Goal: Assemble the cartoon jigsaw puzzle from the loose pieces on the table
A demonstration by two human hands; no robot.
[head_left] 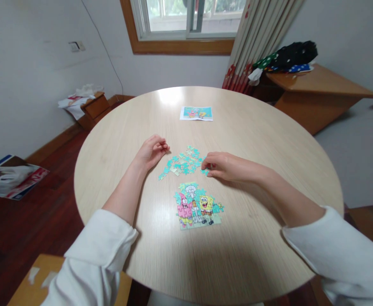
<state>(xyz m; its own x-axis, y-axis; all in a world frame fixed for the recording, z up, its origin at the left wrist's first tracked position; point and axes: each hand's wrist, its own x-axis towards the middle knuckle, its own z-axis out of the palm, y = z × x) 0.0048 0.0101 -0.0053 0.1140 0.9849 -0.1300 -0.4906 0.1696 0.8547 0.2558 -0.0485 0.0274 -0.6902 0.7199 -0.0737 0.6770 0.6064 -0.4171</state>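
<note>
A partly joined jigsaw puzzle lies flat on the round table, showing a pink starfish, a squid figure and a yellow sponge figure. Beyond it spreads a pile of loose teal and pale-green puzzle pieces. My left hand rests on the tabletop left of the pile, its fingers loosely curled with no piece visible in them. At the pile's right edge, my right hand has its thumb and bent fingers about a teal puzzle piece, which they partly cover.
A printed reference picture lies on the far side of the table. Behind stand a window and curtain. To the right is a wooden desk with cloth on it. A plastic bag sits on the floor at left.
</note>
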